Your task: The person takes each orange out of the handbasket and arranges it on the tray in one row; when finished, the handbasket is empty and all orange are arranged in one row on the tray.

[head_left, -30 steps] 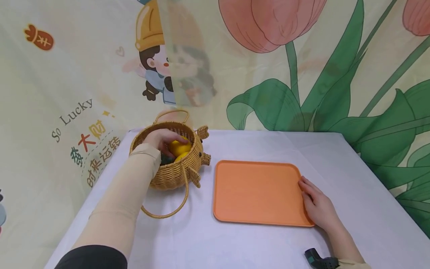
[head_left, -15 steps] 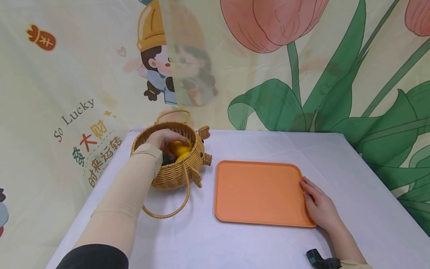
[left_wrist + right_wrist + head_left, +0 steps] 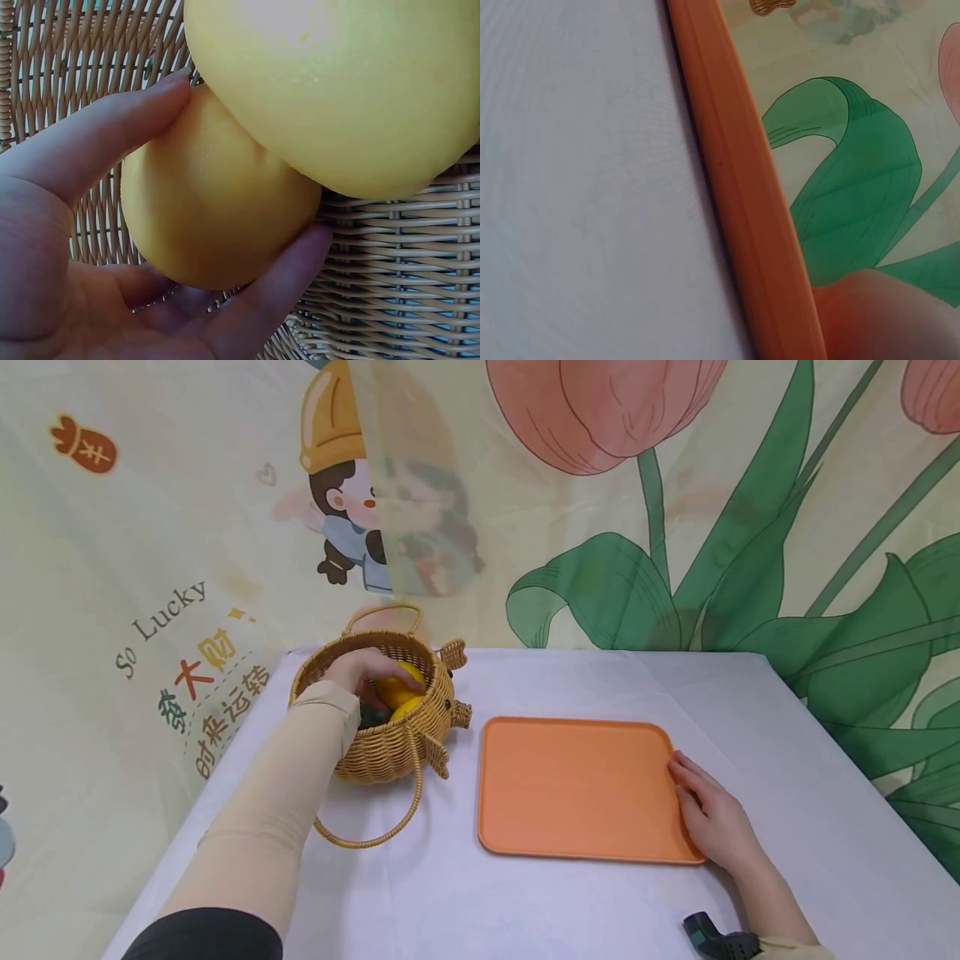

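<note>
In the head view my left hand reaches down into a pig-shaped wicker basket. The left wrist view shows its thumb and fingers curled round a smooth yellow fruit. A second, larger-looking yellow fruit overlaps the gripped one there. Something dark green sits in the basket close to my wrist, partly hidden. My right hand rests at the right edge of an orange tray, fingertips on its rim. Seen from the right wrist, a fingertip lies against the tray's edge.
The basket's looped handle droops onto the white tablecloth on the near side, and another handle stands up behind. A printed backdrop hangs right behind the table. The tray lies flat, right of the basket.
The left hand's fingers have shifted slightly around the yellow fruit inside the basket. The right hand and tray hold their place; the head view sways a little.
</note>
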### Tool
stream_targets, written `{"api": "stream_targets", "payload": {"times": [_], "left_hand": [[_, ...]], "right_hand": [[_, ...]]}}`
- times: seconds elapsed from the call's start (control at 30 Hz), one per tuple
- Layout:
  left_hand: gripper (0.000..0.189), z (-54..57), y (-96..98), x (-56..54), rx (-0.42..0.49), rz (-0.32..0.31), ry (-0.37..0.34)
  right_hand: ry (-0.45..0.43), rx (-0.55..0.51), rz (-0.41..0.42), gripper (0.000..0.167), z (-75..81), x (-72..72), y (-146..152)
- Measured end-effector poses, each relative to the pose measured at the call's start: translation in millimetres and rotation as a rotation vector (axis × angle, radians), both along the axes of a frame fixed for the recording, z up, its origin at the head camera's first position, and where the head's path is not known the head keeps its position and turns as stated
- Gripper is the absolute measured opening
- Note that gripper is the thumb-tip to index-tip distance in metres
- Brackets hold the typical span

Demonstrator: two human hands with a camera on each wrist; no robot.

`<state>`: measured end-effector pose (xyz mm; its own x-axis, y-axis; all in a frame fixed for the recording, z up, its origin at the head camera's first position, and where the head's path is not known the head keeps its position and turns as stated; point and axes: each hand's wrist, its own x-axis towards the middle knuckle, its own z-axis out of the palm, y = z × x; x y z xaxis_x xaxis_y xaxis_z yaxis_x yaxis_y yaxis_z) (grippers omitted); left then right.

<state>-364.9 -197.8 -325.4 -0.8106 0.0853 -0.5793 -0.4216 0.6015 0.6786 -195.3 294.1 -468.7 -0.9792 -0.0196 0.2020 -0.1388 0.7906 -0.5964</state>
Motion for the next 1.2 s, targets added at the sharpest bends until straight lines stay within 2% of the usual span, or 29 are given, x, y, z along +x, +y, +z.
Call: {"api": "stream_targets", "payload": {"times": [0.13, 0.27, 0.43, 0.8, 1.03, 1.2], "left_hand": [[0.083, 2.3, 2.7, 3.7, -0.022, -0.039, -0.004], [0.079, 7.9, 0.2, 4.6, -0.042, -0.059, 0.015], [0.082, 13.1, -2.6, 1.4, -0.049, -0.056, 0.044], [0.089, 17.8, 0.4, -0.1, -0.029, -0.046, 0.027], [0.083, 31.8, -3.4, 5.4, -0.064, -0.059, 0.029], [0.08, 42.1, -2.6, 10.1, -0.017, -0.086, 0.075]], "right_hand": [[-0.014, 0.003, 0.004, 0.044, -0.4, 1.1, 2.5], [0.006, 0.002, 0.02, 0.044, 5.5, -6.7, 4.2], [0.013, -0.003, 0.025, 0.044, 10.4, -11.9, 6.8], [-0.046, -0.038, 0.0, 0.044, 3.5, -5.0, 5.2], [-0.059, -0.038, -0.002, 0.045, 4.4, -2.9, 1.2], [-0.058, -0.029, -0.002, 0.045, 6.4, -2.2, 0.6]]}}
